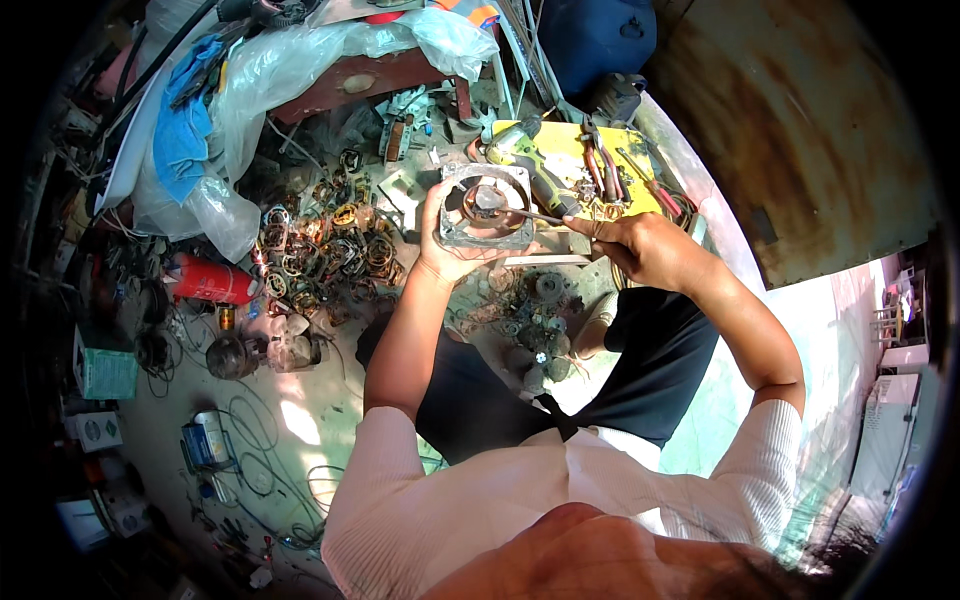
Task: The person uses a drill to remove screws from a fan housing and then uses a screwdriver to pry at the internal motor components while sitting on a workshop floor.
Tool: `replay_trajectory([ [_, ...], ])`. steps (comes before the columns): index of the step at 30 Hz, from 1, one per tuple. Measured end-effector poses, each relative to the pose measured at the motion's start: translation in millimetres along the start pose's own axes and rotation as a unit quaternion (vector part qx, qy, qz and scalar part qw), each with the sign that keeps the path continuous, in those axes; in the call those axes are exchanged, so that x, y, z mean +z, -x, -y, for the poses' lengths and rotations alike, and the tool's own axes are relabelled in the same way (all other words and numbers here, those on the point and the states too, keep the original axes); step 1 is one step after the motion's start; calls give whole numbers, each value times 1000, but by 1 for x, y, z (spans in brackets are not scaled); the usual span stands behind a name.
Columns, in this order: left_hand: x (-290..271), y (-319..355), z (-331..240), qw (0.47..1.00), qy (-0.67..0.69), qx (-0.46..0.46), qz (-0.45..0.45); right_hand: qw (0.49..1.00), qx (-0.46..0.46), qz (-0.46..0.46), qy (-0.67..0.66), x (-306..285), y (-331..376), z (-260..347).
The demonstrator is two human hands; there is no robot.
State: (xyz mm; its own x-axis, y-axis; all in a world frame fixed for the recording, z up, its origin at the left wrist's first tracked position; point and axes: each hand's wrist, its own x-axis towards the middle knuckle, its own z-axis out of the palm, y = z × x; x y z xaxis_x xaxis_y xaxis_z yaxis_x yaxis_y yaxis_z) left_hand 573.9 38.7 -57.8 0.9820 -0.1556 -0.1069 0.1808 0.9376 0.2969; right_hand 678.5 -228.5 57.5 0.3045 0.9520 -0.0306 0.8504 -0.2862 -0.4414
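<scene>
Fan frame at 12 o'clock, face turned up.
Nearly square, its long axis is unclear; left fingers clasp its rim, right fingers pinch a slim tool pointing just past 9 o'clock.

Off-wht top, short slvs, ribbing clearest at R slv; plain blk trousers; lt-col. shoe, partly vis.; L hand & R hand bare

There is one square fan, one drill and one red cylinder.
</scene>
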Motion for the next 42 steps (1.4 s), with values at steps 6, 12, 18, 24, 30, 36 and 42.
replay_trajectory([
  [6,-22,-17,10,993,-114,7,17,982,35,83,169,-23,-4,6],
  [12,-5,-11,4,923,-352,77,-134,963,56,82,251,-23,-21,20],
  [18,-22,-15,-17,858,-419,254,-152,992,49,-89,76,1,-29,28],
  [24,-15,1,-43,960,-133,227,-99,922,168,-173,-302,54,-35,19],
  [30,-24,8,-49,989,21,145,28,886,167,-173,-396,84,-30,37],
  [36,-21,8,-40,993,-6,106,48,855,190,-207,-436,99,-24,47],
  [42,-17,-4,-16,997,-60,47,-5,849,233,-324,-348,114,-37,29],
])
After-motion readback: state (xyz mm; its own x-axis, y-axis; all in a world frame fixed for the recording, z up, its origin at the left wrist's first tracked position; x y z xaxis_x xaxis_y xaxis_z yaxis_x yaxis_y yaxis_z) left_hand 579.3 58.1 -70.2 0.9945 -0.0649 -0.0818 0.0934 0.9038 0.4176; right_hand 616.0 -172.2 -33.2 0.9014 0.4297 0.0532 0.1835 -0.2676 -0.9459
